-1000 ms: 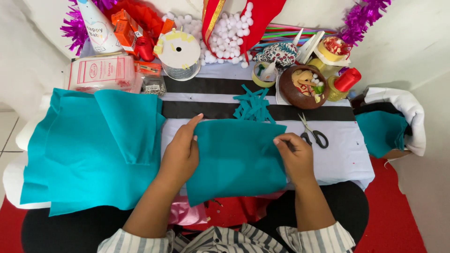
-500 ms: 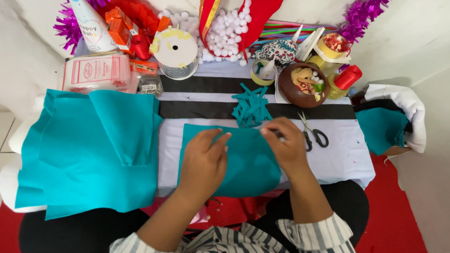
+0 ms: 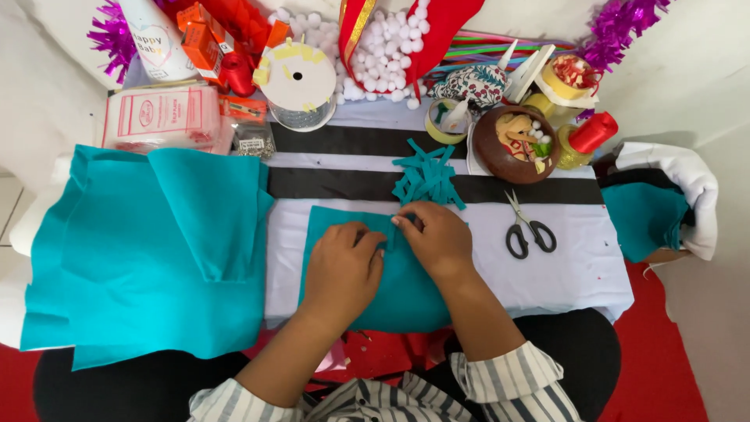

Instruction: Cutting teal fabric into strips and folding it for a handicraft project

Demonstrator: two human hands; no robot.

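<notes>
A small teal felt piece (image 3: 391, 301) lies on the striped cloth of the table (image 3: 574, 273), its lower edge hanging over the front. My left hand (image 3: 342, 267) rests on its middle with curled fingers. My right hand (image 3: 434, 236) sits beside it at the felt's upper edge, fingertips pinching the material. The two hands almost touch. Just beyond them lies a pile of teal felt strips (image 3: 428, 178).
Black-handled scissors (image 3: 528, 229) lie right of my hands. A large teal felt sheet (image 3: 148, 250) covers the left side. At the back stand a brown bowl (image 3: 516, 144), a white ribbon spool (image 3: 297, 78), white pom-poms (image 3: 379, 43) and a pink packet (image 3: 160, 117). More teal felt (image 3: 637, 219) sits far right.
My hands have come in from the felt's two sides to meet at its upper middle. The felt piece now lies flatter on the table.
</notes>
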